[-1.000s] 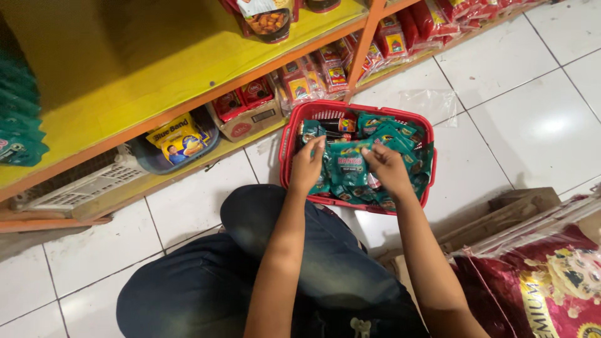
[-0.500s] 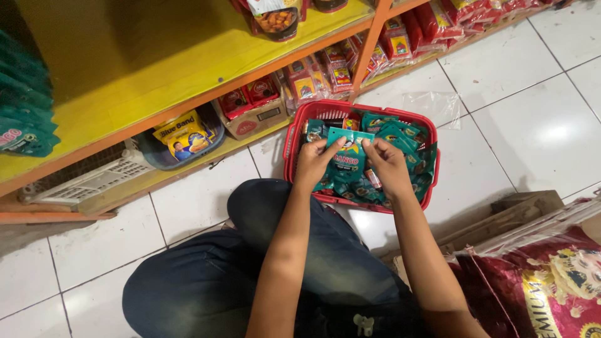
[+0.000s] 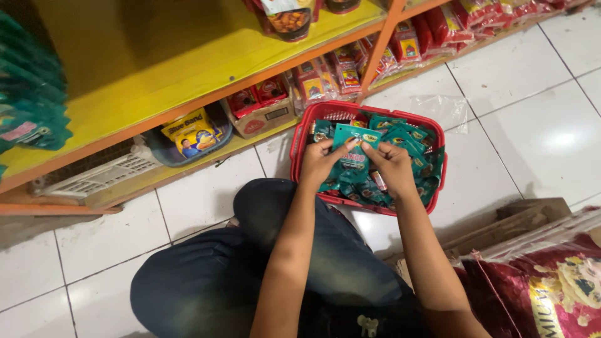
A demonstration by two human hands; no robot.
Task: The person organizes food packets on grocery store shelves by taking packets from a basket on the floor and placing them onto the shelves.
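View from above, person crouched on white tiled floor (image 3: 551, 131) in a shop aisle. Far left: stack of teal packets (image 3: 28, 106) at edge of a yellow shelf (image 3: 144, 81) w/ orange trim. Under it, on the bottom shelf, a white plastic crate (image 3: 100, 176), then a dark tub holding a yellow snack bag (image 3: 191, 133), then a cardboard box of red packets (image 3: 258, 107). Lower centre: person's knees in dark jeans (image 3: 250, 269). Both forearms reach fwd into a red plastic basket (image 3: 299, 145) that sits on the floor just in front of the knees, full of small teal sachets. Left hand (image 3: 322, 161) is closed, thumb & fingers pinching the left edge of a bunch of teal sachets (image 3: 354, 156) held upright over the basket. Right hand (image 3: 393, 166) is closed on the bunch's right edge, fingers curled round it. Behind basket, a clear plastic bag (image 3: 441, 109) lies flat on the tiles. Upper right: more red packets (image 3: 451, 22) along the bottom shelf. Bottom right: flattened cardboard (image 3: 532, 219) & a big red sack (image 3: 551, 288).
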